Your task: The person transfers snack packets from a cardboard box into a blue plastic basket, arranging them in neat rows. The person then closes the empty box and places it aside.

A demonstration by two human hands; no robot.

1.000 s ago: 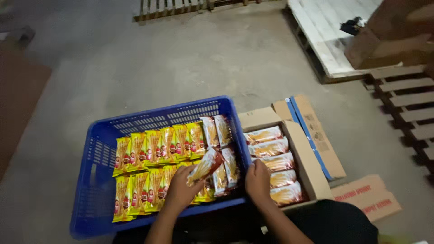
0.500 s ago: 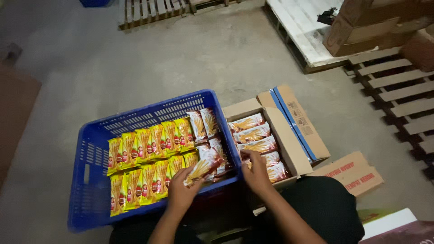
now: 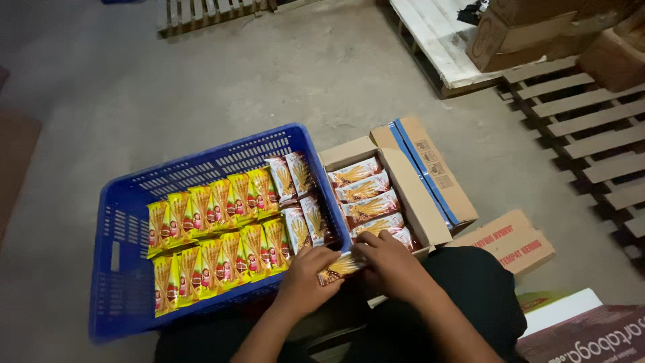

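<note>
Change since a second ago: the packet that was held up over the crate is now down at the crate/box junction, gripped by both hands; camera is tilted a bit lower. Reads as a packet being passed between carton and crate.

- Left hand: fingers curled shut on one end of the snack packet.
- Right hand: closed over the other end, resting at the near edge of the cardboard box.
- Blue crate: two rows of yellow-and-red packets stood on edge at left, a few white-and-brown ones at the right wall.
- Box: brown-and-white packets stacked flat, flap with a blue stripe folded out to the right.
- A second flattened carton flap with red print is seen on the floor beside the knee.
- Wooden pallets at upper right, more cartons stacked on them.
</note>
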